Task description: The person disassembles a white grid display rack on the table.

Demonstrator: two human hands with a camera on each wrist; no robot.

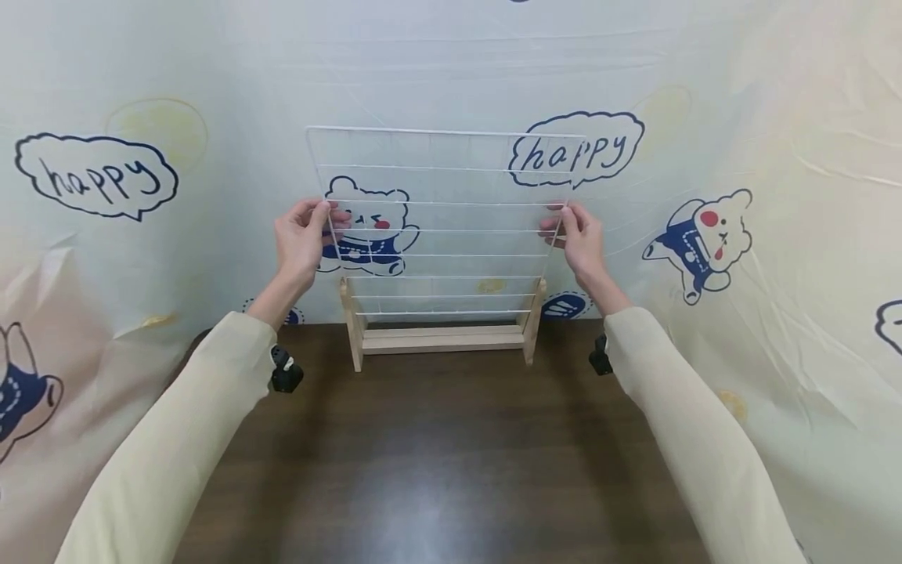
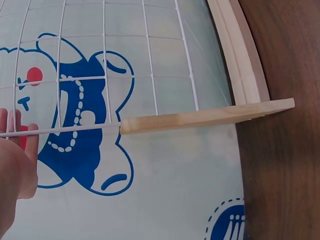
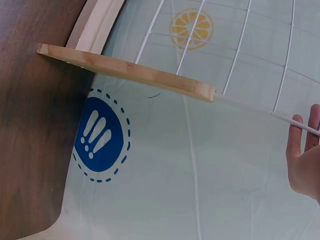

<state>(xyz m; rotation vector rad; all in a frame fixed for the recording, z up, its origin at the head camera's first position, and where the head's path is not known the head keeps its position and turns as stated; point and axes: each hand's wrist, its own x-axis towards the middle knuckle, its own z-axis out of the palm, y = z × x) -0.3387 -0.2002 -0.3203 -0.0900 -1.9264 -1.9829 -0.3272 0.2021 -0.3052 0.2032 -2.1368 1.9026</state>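
A white wire grid panel (image 1: 444,131) stands upright in a pale wooden stand (image 1: 442,341) at the table's far edge. My left hand (image 1: 299,235) pinches the panel's left side wire between thumb and fingers, some way above the stand. On the opposite side wire, my right hand (image 1: 583,239) grips at about the same height. In the left wrist view, the panel's lower end meets the stand's wooden side piece (image 2: 200,118). The right wrist view has the other side piece (image 3: 135,71) likewise meeting the wire frame. Part of each hand (image 2: 17,170) is cut off in its wrist view.
The dark brown wooden table (image 1: 437,439) extends in front of the stand. Behind and around it hangs a pale cloth (image 1: 451,47) printed with bears and "happy" bubbles. Both forearms wear cream sleeves (image 1: 176,439), with small black devices (image 1: 285,372) at the wrists.
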